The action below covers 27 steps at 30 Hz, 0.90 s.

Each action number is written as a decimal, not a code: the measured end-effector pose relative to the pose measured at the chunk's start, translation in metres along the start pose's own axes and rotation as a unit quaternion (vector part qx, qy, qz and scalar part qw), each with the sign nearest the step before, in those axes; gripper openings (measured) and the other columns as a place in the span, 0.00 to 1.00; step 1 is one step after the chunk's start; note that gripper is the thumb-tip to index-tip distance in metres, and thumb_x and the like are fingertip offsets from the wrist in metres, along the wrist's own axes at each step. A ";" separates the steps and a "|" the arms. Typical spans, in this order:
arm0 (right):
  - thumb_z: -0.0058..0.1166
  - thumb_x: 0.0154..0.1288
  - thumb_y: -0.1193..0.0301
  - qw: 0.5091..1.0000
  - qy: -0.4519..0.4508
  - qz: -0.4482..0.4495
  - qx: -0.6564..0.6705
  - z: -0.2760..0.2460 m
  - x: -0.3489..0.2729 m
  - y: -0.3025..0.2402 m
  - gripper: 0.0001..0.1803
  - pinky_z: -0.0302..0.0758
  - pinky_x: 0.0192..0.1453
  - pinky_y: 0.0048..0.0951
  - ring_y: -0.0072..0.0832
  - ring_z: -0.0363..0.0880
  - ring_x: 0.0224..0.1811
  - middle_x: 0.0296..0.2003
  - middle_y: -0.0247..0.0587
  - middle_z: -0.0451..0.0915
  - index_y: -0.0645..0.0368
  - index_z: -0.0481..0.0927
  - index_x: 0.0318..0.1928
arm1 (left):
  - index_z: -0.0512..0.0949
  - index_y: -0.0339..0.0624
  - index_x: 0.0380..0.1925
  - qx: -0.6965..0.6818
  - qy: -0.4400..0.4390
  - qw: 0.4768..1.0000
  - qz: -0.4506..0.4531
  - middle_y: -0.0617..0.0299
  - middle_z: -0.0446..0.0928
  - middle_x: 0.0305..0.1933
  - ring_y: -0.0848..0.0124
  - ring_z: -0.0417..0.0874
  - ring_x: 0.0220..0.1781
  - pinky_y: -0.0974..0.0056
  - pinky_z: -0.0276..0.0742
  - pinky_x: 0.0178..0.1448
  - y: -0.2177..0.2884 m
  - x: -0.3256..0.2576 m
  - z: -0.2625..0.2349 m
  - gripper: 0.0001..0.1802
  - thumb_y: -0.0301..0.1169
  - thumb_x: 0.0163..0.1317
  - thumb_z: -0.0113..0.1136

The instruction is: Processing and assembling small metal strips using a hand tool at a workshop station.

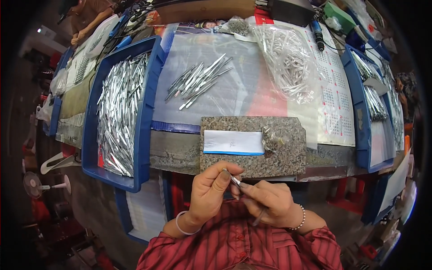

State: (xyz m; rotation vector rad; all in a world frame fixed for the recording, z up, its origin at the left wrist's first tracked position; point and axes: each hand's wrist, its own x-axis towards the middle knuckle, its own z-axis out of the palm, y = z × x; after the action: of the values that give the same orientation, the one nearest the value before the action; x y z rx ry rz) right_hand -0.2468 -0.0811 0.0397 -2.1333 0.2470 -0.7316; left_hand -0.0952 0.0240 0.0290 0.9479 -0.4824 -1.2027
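Observation:
Close to my chest, just off the near edge of a speckled stone slab [252,168], both my hands are together on a slim silver metal piece [235,181]. The thumb and fingers of my left hand [208,186] pinch its upper end. My right hand [274,200] is closed around its lower part, and a grey metal end sticks out below the fingers. Most of the piece is covered by my fingers, so its exact kind cannot be made out. On the slab lie a white paper pad with a blue edge [233,142] and a small clear bag of tiny parts [271,140].
A blue tray [146,112] full of similar silver pieces [121,112] stands left. A loose pile of them [198,81] lies on the plastic-covered bench. Beyond the slab is a clear bag of pale strips [290,63]. More blue trays [360,112] stand right. Another person [87,20] works far left.

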 end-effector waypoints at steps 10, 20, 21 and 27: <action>0.60 0.48 0.78 0.990 -0.038 -0.099 -0.097 -0.005 0.000 0.006 0.18 0.62 0.15 0.24 0.21 0.68 0.14 0.18 0.30 0.66 0.64 0.81 0.44 | 0.76 0.33 0.48 0.050 -0.035 0.997 -0.049 0.63 0.77 0.39 0.78 0.80 0.37 0.74 0.78 0.41 0.011 -0.005 -0.015 0.12 0.29 0.73 0.49; 0.56 0.52 0.70 0.928 -0.198 -0.248 -0.196 -0.013 0.034 0.008 0.11 0.64 0.18 0.19 0.18 0.67 0.20 0.22 0.29 0.65 0.62 0.79 0.36 | 0.80 0.38 0.48 0.311 -0.255 0.879 -0.255 0.65 0.78 0.27 0.80 0.78 0.26 0.74 0.74 0.31 0.046 0.004 -0.061 0.13 0.31 0.70 0.50; 0.57 0.53 0.69 0.928 -0.207 -0.243 -0.193 -0.014 0.038 0.009 0.11 0.65 0.18 0.20 0.18 0.68 0.20 0.22 0.29 0.65 0.61 0.78 0.36 | 0.80 0.37 0.47 0.293 -0.236 0.889 -0.262 0.66 0.77 0.26 0.81 0.77 0.25 0.74 0.73 0.30 0.050 0.004 -0.064 0.13 0.31 0.70 0.50; 0.42 0.74 0.55 0.998 -0.018 -0.054 -0.031 -0.034 0.056 0.010 0.24 0.77 0.33 0.36 0.42 0.82 0.31 0.38 0.49 0.82 0.65 0.79 0.43 | 0.81 0.35 0.44 0.319 -0.015 0.938 -0.132 0.69 0.75 0.23 0.83 0.73 0.24 0.75 0.69 0.28 0.067 0.008 -0.083 0.12 0.29 0.68 0.53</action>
State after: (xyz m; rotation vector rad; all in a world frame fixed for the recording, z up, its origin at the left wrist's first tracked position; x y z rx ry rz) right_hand -0.2204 -0.1329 0.0707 -2.2297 0.1366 -0.7555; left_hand 0.0081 0.0498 0.0375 1.5901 -0.8172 -1.3278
